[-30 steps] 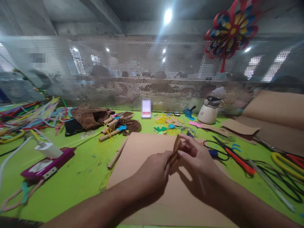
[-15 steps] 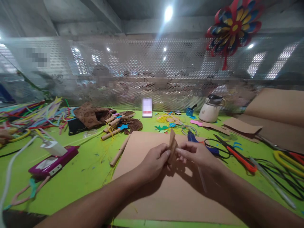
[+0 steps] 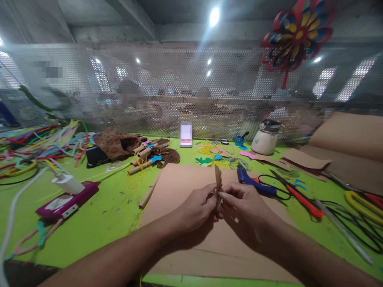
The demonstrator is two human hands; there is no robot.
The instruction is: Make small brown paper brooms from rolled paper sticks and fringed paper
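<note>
A small folded piece of brown paper (image 3: 218,177) stands upright between my two hands, seen nearly edge-on. My left hand (image 3: 199,205) is closed on its left side, thumb and fingers pinching it. From the right, my right hand (image 3: 243,199) pinches the same piece with thumb and forefinger. Both hands are over a large sheet of brown kraft paper (image 3: 179,179) lying on the green table (image 3: 113,227). Just beyond my right hand lies a blue glue gun (image 3: 254,181). The lower part of the folded piece is hidden by my fingers.
Right of the sheet lie scissors with orange handles (image 3: 305,201), black cords and yellow-handled scissors (image 3: 363,207). A purple power strip (image 3: 67,201) is at left. Behind stand a phone (image 3: 186,134), a white kettle (image 3: 265,137) and rolled paper tubes (image 3: 140,164).
The folded brown paper has turned more edge-on between my hands. My right hand has shifted slightly, uncovering more of the glue gun.
</note>
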